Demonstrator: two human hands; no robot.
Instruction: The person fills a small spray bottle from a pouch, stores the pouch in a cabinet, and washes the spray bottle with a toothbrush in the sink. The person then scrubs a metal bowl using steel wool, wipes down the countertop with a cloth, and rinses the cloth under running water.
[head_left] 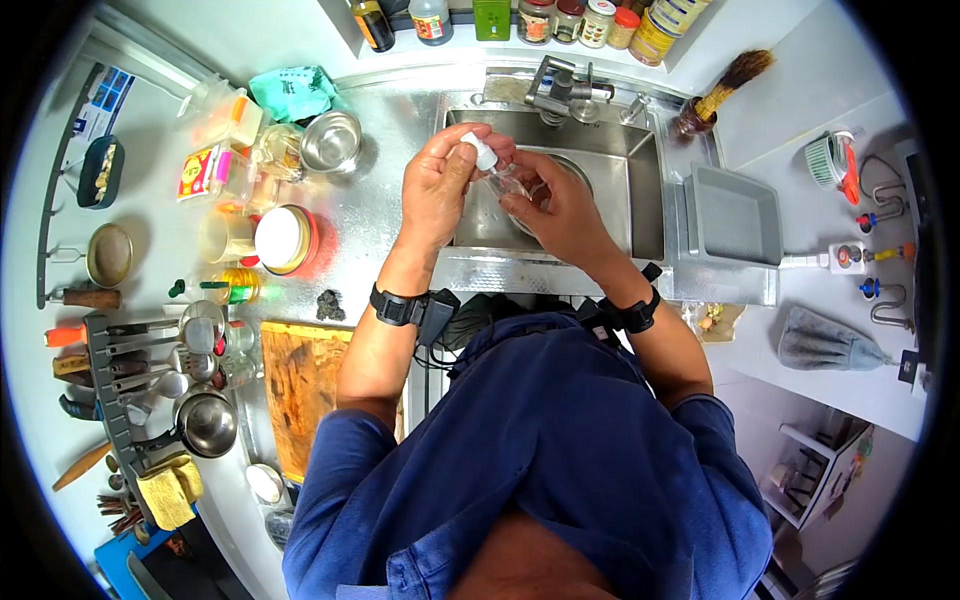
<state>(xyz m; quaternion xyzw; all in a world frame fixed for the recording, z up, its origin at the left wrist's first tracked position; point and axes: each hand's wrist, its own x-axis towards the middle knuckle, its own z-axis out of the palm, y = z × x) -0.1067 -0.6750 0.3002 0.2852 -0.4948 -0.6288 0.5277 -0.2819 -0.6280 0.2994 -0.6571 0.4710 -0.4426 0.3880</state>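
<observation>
Above the left part of the steel sink (655,200), my two hands are close together. My left hand (440,185) is closed, its thumb and fingers pinching a white cap (480,152). Directly below the cap is a small clear bottle (508,184), gripped by the curled fingers of my right hand (557,207). Bottle and cap are tilted; whether the cap sits fully on the neck I cannot tell. Part of the bottle is hidden behind my fingers. Behind my hands stands the faucet (555,92), and a round metal vessel (575,172) shows partly in the sink.
Right of the sink lies a grey plastic basin (735,215). On the left counter are a steel bowl (331,141), a white-lidded container (283,238) and a wooden cutting board (300,390). Several jars (567,20) line the back ledge. Utensils and a saucepan (206,424) hang at left.
</observation>
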